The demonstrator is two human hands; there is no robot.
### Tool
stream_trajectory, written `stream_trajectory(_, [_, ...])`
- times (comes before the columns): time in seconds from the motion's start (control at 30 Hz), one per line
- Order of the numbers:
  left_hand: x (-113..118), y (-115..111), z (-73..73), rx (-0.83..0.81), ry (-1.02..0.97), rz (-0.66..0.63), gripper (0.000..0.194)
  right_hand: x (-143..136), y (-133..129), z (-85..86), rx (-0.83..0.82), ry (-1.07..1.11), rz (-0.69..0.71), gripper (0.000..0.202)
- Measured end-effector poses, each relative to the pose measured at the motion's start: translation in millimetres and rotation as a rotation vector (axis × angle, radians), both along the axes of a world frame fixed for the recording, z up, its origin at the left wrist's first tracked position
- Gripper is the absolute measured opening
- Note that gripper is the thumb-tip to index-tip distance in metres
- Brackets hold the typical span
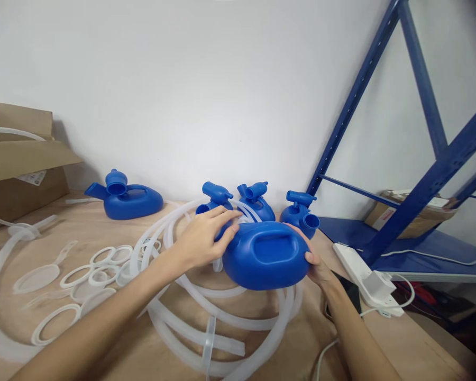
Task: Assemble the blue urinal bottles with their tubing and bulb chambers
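A blue plastic urinal bottle [265,264] is tilted above the table, its moulded handle recess facing me. My right hand [315,262] grips its rounded end, thumb on the near side. At the opposite end, my left hand [208,233] curls its fingers over the neck, which it mostly hides. Something translucent shows just past the left fingertips, but I cannot make out what it is. Below the bottle lies a loose coil of translucent hose [257,321] with a clear strap [209,338] around it.
Blue bottles with caps stand along the wall, one at left [133,203] and several behind my hands. White sealing rings [77,276] and translucent lids [37,278] lie at left, near a cardboard box [24,182]. A power strip [365,280], dark phone [347,293] and blue shelf rack [412,211] are right.
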State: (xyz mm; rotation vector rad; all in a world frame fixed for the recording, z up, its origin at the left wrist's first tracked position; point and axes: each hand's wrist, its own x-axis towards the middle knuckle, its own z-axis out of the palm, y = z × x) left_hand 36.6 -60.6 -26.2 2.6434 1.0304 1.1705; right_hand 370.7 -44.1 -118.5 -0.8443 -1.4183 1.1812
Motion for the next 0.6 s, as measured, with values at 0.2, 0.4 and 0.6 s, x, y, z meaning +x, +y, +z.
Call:
stream_trajectory(0.2, [7, 18, -21.0, -0.191, 0.056, 0.036, 0.049, 24, 2, 5.5, -0.009, -0.179, 0.02, 0.086])
stream_trajectory(0.4, [9, 30, -35.7, -0.244, 0.077, -0.081, 0.053, -14, -10, 38.0, 0.281, -0.488, -0.221, 0.061])
stream_trajectory(0.6, [-14, 49, -33.2, -0.368, 0.359, 0.007, 0.059, -97, -20, 97.9, 0.586, -0.828, -0.042, 0.038])
